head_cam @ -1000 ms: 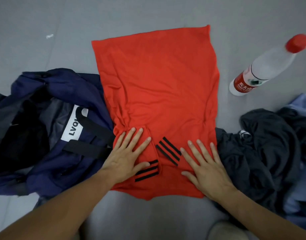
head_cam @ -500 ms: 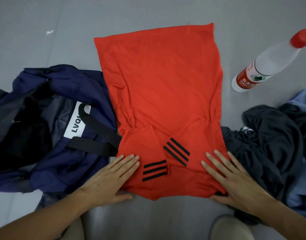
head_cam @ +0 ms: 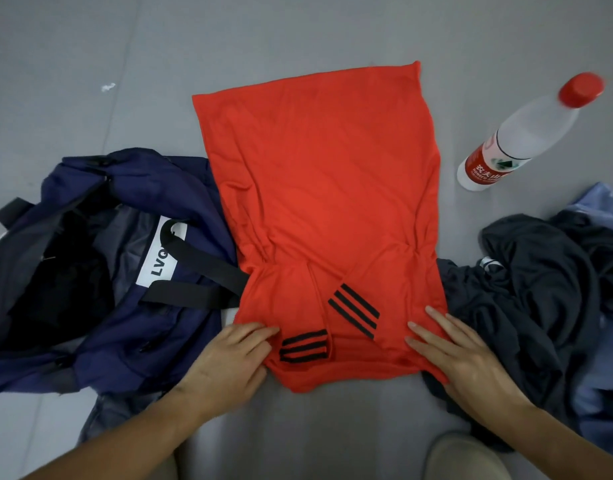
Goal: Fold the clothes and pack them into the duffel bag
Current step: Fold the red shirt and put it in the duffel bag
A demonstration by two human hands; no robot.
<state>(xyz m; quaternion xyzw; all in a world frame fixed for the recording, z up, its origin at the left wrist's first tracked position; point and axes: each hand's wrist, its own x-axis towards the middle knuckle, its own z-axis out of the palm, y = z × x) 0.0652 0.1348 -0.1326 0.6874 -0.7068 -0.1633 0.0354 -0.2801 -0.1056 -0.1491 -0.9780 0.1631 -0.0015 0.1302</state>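
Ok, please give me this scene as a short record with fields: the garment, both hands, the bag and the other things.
garment: red shirt, sleeves folded in, flat on the grey floor
left hand: left hand, fingertips on the shirt's near left corner
right hand: right hand, fingers flat on the near right corner
bag: navy duffel bag, open, left of the shirt
unfolded: dark clothes pile, right of the shirt
other: water bottle, red cap, beyond the pile
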